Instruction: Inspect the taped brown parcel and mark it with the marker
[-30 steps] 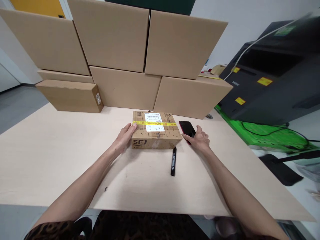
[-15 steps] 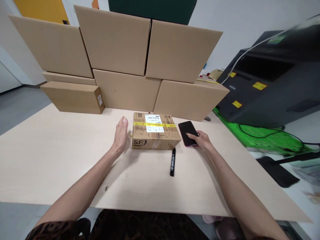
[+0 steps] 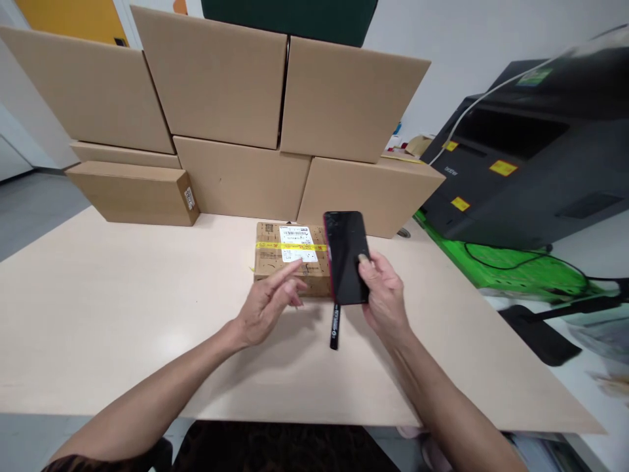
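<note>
Raised in my right hand (image 3: pixel 386 292) is a black smartphone (image 3: pixel 346 255) with a red edge, its dark screen facing me and my thumb lying on its right side. The phone covers the right end of a small cardboard parcel (image 3: pixel 268 262) on the table. Across the parcel runs yellow tape, beside a white shipping label (image 3: pixel 289 236). My left hand (image 3: pixel 270 301) is in front of the parcel's near left side, index finger stretched out and the others loosely curled, holding nothing. A black marker pen (image 3: pixel 335 328) lies below the phone, its upper end hidden.
Large cardboard boxes (image 3: pixel 246 177) are stacked along the table's back, with a flatter box (image 3: pixel 132 193) at the left. A dark printer (image 3: pixel 515 157) stands to the right above a green surface (image 3: pixel 511 269). The wooden table (image 3: pixel 122 314) ends near my body.
My right hand has lifted the phone off the table and brought it left, over the parcel's right end. My left hand has moved right from beside the parcel to its front, index finger extended.
</note>
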Tool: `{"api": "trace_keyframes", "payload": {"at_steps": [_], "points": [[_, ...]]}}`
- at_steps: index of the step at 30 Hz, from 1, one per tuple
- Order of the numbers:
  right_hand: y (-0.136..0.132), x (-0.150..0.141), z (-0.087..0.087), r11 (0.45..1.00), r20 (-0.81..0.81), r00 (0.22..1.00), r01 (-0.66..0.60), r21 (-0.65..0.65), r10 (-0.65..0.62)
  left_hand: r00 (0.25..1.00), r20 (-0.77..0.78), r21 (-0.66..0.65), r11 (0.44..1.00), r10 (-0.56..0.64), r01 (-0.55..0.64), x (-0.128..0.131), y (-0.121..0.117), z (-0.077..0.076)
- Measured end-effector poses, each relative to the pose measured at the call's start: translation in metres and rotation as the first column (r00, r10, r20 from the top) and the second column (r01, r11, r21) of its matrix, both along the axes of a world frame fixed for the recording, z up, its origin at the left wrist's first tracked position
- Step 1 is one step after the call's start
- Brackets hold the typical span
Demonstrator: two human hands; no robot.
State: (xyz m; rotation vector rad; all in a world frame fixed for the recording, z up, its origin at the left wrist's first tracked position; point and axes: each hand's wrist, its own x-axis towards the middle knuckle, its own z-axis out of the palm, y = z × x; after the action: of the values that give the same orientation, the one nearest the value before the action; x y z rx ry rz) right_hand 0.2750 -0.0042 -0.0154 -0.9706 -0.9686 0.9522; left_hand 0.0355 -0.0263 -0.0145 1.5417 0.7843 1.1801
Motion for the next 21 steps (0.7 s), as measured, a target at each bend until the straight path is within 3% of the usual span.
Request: {"api": "trace_keyframes", "payload": {"at_steps": [3, 6, 10, 21], "points": [[-0.009, -0.035, 0.000, 0.997, 0.060, 0.996, -0.066, 0.049, 0.063, 0.984, 0.068, -0.102, 0.980, -0.167, 0.173, 0.011, -0.004, -0.003], [-0.013, -0.055, -0.005, 0.994, 0.038, 0.994, -0.104, 0.043, 0.103, 0.961, 0.168, -0.163, 0.956, -0.219, 0.246, 0.016, -0.005, -0.004], [-0.016, -0.064, -0.012, 0.997, 0.039, 0.997, -0.072, 0.018, 0.072, 0.954, 0.238, -0.252, 0.938, -0.180, 0.240, 0.018, -0.005, -0.008], [-0.027, -0.049, -0.023, 0.995, 0.128, 0.991, -0.061, 0.078, 0.050, 0.969, 0.171, -0.245, 0.944, -0.180, 0.219, 0.015, -0.008, -0.011]]}}
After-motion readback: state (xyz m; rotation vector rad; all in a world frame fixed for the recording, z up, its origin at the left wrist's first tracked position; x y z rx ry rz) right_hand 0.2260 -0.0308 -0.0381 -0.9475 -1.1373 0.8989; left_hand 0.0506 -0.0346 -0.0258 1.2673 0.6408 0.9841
